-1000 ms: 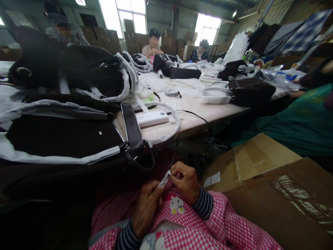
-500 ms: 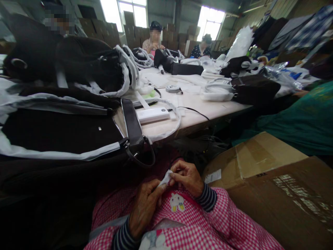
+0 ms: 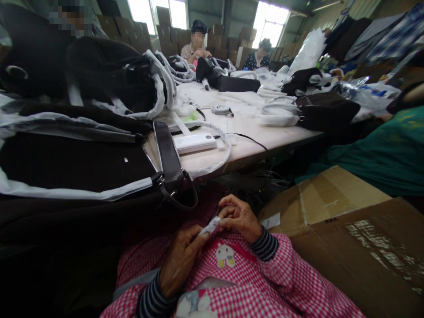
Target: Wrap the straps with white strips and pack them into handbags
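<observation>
Over my lap, my left hand [image 3: 181, 254] pinches the lower end of a small crumpled white strip [image 3: 210, 225] that looks like thin wrapping paper. The upper end of the strip sits in the closed fingertips of my right hand [image 3: 239, 219]. Both hands rest close together above a pink checked apron [image 3: 232, 289]. Whether anything lies inside the strip cannot be seen. Beyond my hands, a large dark handbag [image 3: 69, 163] lies at the table's edge, its handles wrapped in white and a dark strap [image 3: 168, 152] hanging over its side.
More dark bags [image 3: 109, 79] are piled at the left. A white device [image 3: 194, 143] with a black cable and a coiled grey tape [image 3: 221, 109] lie on the table [image 3: 245, 150]. An opened cardboard box [image 3: 357, 238] stands at my right. Co-workers sit across the table and at the right.
Both hands still hold the white strip. My right hand's fingers have shifted slightly upward and loosened around its end, and the strip looks flatter and more tightly rolled.
</observation>
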Motion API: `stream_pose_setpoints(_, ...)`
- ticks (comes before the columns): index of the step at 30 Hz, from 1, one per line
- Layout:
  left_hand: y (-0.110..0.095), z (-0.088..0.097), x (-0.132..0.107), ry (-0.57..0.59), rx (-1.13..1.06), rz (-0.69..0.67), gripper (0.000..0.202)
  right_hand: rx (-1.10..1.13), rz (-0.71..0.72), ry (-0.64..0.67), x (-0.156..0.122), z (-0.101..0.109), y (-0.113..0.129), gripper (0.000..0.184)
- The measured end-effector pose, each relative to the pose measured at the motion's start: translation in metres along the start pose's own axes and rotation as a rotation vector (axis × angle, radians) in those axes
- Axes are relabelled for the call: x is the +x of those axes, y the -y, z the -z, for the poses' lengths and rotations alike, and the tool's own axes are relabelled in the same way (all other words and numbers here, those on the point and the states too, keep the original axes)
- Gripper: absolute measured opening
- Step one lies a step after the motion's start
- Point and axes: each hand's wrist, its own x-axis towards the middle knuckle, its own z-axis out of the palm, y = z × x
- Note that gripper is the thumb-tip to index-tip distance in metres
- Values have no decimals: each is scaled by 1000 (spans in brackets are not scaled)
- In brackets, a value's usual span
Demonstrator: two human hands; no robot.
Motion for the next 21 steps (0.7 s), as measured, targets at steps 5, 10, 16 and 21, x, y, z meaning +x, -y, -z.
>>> stream_pose_setpoints(5, 0, 6, 1, 34, 89, -31, 37, -21, -28, 38, 3, 8, 8, 54)
stream_pose_setpoints(10, -8, 12, -1, 56, 93, -49, 30, -71, -44, 22, 7, 13, 15, 53)
stream_pose_setpoints(16, -6, 3, -6, 16, 198, -117, 33, -143, -21, -82, 18, 22, 5, 53)
stream_pose_setpoints(21, 1, -3, -4, -81, 331, -118, 41, -113, 14, -137, 19, 18, -7, 51)
